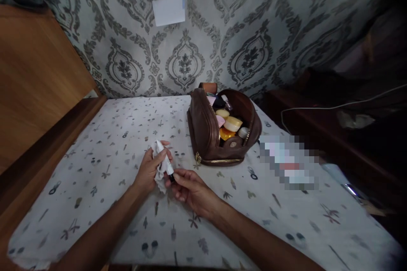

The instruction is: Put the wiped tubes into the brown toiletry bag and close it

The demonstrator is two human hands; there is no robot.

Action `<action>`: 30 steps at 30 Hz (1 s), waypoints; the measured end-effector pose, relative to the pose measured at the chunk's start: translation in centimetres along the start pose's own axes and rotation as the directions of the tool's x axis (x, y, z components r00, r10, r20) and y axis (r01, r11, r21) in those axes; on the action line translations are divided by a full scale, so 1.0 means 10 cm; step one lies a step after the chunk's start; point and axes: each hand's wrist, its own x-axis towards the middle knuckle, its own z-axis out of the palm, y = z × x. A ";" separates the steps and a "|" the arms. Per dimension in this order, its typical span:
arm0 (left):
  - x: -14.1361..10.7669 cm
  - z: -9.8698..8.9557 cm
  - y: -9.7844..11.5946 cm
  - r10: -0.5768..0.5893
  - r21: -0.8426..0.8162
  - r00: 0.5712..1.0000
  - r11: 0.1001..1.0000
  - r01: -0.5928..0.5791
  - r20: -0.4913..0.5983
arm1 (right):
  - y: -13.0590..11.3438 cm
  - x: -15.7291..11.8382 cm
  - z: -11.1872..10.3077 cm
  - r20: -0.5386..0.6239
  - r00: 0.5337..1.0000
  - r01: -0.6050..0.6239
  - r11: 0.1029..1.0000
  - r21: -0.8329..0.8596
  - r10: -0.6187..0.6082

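A white tube [164,158] with a black cap is held between my two hands above the table. My left hand [151,165] is wrapped round the tube's white body, together with a crumpled white tissue [159,181]. The fingers of my right hand [190,188] pinch the black cap [172,177] at the tube's lower end. Just beyond my hands, to the right, a brown bag [203,135] stands unzipped, with yellow, orange and pink containers [233,124] inside.
The table [127,123] has a patterned white cover and meets a patterned wall. At its right lies a blurred-out item [289,163]. A wooden cabinet [41,63] stands at the left. White paper [169,10] is on the wall, and a pale cable [343,103] runs at the right.
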 end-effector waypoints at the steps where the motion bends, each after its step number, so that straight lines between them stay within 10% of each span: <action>1: 0.01 0.00 -0.01 0.012 0.014 1.000 1.000 -0.012 -0.019 | 0.01 0.00 0.00 -0.004 1.000 -0.002 1.000 -0.002 0.002; 8: 0.04 0.01 0.00 0.088 0.087 0.988 0.993 -0.078 -0.124 | 0.06 0.02 -0.02 -0.079 0.995 0.051 0.990 -0.131 -0.062; 16: -0.16 0.11 -0.11 -0.047 0.268 0.963 0.963 -0.026 0.265 | 0.00 0.03 -0.04 -0.151 0.965 0.180 0.961 -0.208 -0.213; 20: -0.16 0.08 -0.10 0.050 0.328 0.972 0.936 -0.126 0.231 | -0.03 0.03 -0.08 -0.174 0.957 0.165 0.929 -0.332 -0.233; 24: -0.10 -0.02 -0.04 0.227 0.501 0.965 0.825 -0.263 0.133 | -0.09 -0.01 -0.07 -0.233 0.892 0.269 0.869 -0.415 -0.387; 30: -0.15 0.03 -0.05 0.178 0.661 0.926 0.656 -0.363 0.333 | -0.23 -0.06 -0.03 -0.112 0.850 0.417 0.788 -0.452 -0.514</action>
